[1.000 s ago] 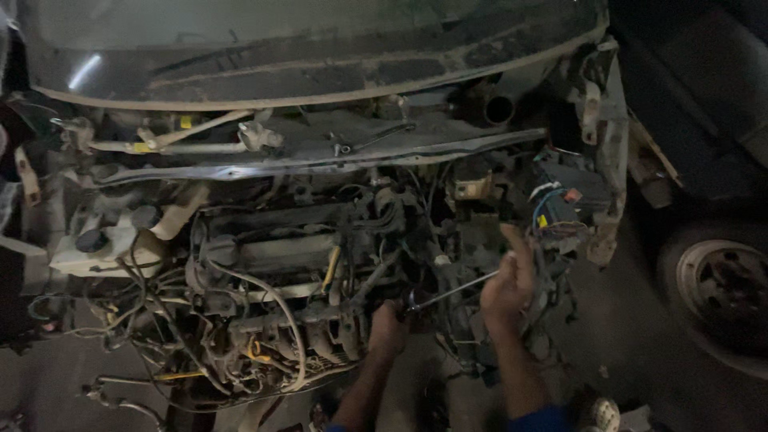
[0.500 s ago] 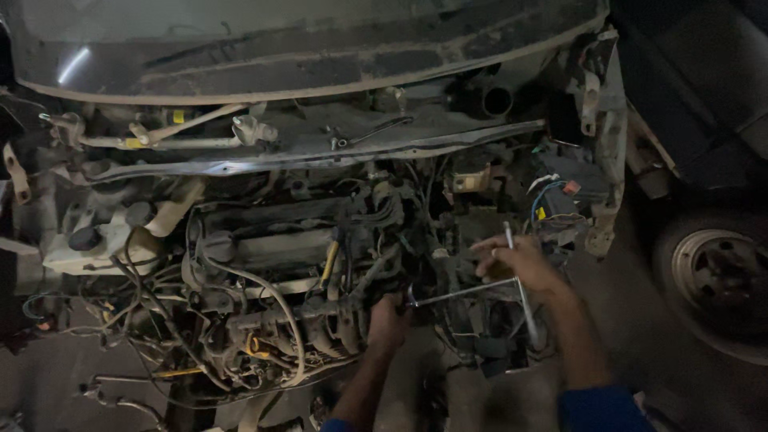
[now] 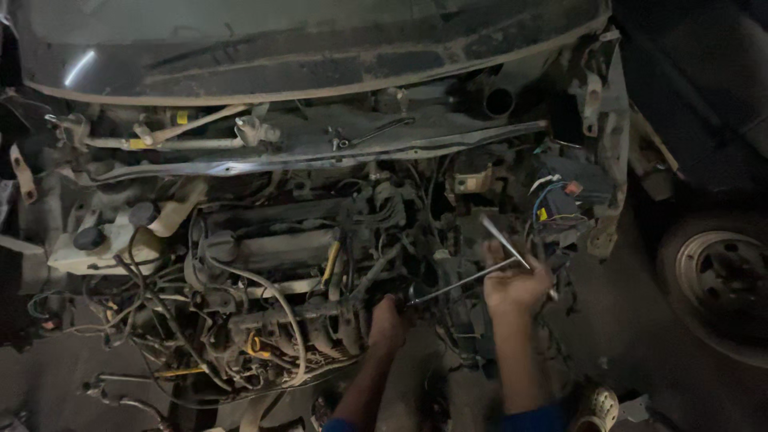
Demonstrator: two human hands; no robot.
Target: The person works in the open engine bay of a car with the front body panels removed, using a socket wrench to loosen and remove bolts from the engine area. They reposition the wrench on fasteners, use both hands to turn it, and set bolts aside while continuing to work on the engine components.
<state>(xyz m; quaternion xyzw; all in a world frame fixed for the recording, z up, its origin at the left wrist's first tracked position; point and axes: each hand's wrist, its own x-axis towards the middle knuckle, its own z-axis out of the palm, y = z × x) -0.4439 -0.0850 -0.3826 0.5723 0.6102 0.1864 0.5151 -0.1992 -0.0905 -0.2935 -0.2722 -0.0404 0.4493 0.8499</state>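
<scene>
Right hand point(image 3: 516, 284) grips T-handle wrench point(image 3: 472, 276), left hand point(image 3: 388, 324) at its tip.

Engine bay point(image 3: 496, 140) carrying, seemingly, engine point(image 3: 272, 280).

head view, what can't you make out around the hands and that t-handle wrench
- Wrench tip: head view, lost in dark engine parts beside the left hand.
- Left hand's fingers: head view, turned away into the engine; what they touch is hidden.
- Right hand grip: fingers wrap the crossbar, so the contact is covered.
- Both forearms: cut off by the bottom edge.
- Wheel: cut by the right edge.
</scene>
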